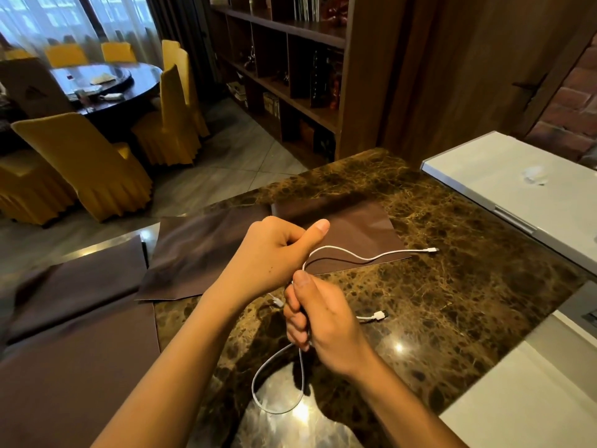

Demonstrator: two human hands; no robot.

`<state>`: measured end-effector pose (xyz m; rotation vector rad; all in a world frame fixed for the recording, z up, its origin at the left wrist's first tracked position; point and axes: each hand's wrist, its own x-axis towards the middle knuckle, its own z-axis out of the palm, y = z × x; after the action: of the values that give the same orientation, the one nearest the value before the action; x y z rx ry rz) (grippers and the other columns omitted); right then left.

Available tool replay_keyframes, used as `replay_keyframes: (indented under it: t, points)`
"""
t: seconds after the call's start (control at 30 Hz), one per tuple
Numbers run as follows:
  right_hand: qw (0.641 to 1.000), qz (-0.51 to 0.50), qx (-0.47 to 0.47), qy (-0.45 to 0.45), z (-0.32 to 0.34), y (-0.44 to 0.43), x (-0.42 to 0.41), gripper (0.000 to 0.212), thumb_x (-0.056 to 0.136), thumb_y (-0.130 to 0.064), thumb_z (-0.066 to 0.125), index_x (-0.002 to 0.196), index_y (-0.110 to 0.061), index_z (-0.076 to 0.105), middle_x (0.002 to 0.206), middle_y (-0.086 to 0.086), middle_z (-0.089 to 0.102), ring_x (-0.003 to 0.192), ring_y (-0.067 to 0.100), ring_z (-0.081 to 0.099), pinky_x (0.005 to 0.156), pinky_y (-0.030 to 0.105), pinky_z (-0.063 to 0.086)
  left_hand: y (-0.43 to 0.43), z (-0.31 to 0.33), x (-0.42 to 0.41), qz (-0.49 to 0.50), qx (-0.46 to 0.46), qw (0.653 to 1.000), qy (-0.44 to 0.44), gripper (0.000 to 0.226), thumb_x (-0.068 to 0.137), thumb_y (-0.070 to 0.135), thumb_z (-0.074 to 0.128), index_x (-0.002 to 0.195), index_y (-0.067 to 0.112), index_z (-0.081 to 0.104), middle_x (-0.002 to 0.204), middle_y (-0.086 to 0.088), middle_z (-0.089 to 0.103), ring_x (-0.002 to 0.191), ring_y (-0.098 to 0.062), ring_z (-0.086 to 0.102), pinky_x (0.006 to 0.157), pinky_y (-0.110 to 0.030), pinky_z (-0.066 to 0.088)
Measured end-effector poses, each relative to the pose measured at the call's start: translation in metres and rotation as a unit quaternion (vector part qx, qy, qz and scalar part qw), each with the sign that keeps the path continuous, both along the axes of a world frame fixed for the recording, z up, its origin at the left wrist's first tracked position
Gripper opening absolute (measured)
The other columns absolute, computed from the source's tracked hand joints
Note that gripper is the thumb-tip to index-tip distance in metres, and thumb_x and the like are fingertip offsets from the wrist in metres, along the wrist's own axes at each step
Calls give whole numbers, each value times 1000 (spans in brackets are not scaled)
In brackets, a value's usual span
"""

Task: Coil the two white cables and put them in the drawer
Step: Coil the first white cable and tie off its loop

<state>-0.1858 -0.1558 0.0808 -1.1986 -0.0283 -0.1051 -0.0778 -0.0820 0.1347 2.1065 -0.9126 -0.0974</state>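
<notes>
Gripping a white cable (pixel 342 252) in both fists, the person works above a dark marble counter (pixel 452 286). The left hand (pixel 271 257) is closed with the thumb raised; the right hand (pixel 319 321), just below and touching it, is closed around the gathered strands. One length leaves the hands and trails away to the right across a brown placemat (pixel 355 227), ending in a small plug that lies on the stone. A loop (pixel 274 386) hangs from the underside of the right fist — it reaches down toward the counter's near edge. Two further plug ends show beside the right hand: one at its left (pixel 277 301), one at its right (pixel 378 315). Whether these belong to one cable or two cannot be told. A white appliance lid (pixel 504 176) sits at far right; no drawer is in view.
</notes>
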Motion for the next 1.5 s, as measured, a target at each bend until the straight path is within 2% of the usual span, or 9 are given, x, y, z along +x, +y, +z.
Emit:
replay_keyframes:
  t: [0.27, 0.43, 0.63, 0.83, 0.9, 1.0, 1.1, 1.23, 1.5]
  points:
    - [1000, -14, -9, -1, 16, -5, -4, 34, 101, -34, 39, 77, -16, 56, 53, -6, 29, 43, 7, 22, 41, 20, 19, 4, 1, 0, -1, -92, 995, 33, 70, 100, 46, 51, 48, 0, 46, 42, -9, 39, 41, -13, 35, 46, -24, 35]
    - [998, 11, 59, -12, 36, -7, -5, 35, 99, -37, 42, 72, -16, 51, 54, 0, 21, 42, 10, 15, 41, 27, 12, 4, -2, -9, -10, -180, 972, 148, 69, 94, 47, 52, 46, -1, 37, 46, -13, 31, 43, -16, 30, 45, -22, 29]
    - [986, 30, 161, -43, 62, -19, -1, 35, 103, -30, 38, 74, -12, 46, 51, -4, 26, 41, 10, 14, 37, 24, 12, 1, -29, -37, 40, -250, 933, 255, 54, 102, 13, 54, 49, 21, 63, 48, -1, 61, 42, -9, 54, 46, -21, 43]
    - [980, 23, 188, -53, 71, -26, 7, 32, 103, -30, 41, 79, -10, 48, 55, -3, 25, 44, 10, 17, 40, 24, 17, -4, -31, -60, 53, -323, 908, 263, 44, 97, 30, 56, 57, 25, 72, 54, 1, 67, 50, -11, 58, 53, -22, 46]
    - [981, -1, 183, -61, 74, -29, 10, 30, 103, -30, 40, 82, -10, 49, 58, -2, 26, 45, 9, 24, 43, 25, 22, -2, -34, -64, 73, -293, 928, 217, 57, 107, 20, 44, 53, 25, 63, 52, 4, 58, 51, -9, 48, 53, -23, 39]
    - [984, -53, 157, -70, 79, -38, 16, 27, 103, -29, 41, 86, -9, 51, 63, -1, 34, 51, 10, 31, 49, 26, 28, 1, -37, -75, 66, -200, 968, 139, 50, 107, 20, 42, 57, 23, 49, 52, 6, 45, 49, -4, 38, 52, -23, 33]
    - [990, -109, 62, -61, 78, -45, 21, 25, 105, -25, 40, 89, -8, 51, 65, -1, 43, 55, 10, 36, 52, 26, 31, 5, -37, -83, 51, -144, 985, 77, 44, 107, 27, 41, 63, 23, 49, 54, -1, 46, 50, -6, 42, 51, -23, 34]
    - [985, -157, -51, -52, 68, -46, 23, 26, 106, -20, 40, 86, -8, 53, 67, 2, 49, 58, 13, 44, 54, 28, 39, 14, -23, -84, 50, -67, 996, 23, 42, 105, 37, 41, 65, 27, 50, 52, 9, 49, 52, -11, 50, 50, -19, 35]
    - [977, -165, -134, -24, 53, -44, 27, 31, 106, -21, 41, 82, -7, 55, 69, 9, 50, 61, 16, 45, 55, 28, 42, 20, 1, -91, 7, 32, 999, -41, 43, 104, 43, 39, 67, 24, 51, 56, 4, 56, 59, -15, 57, 55, -27, 41]
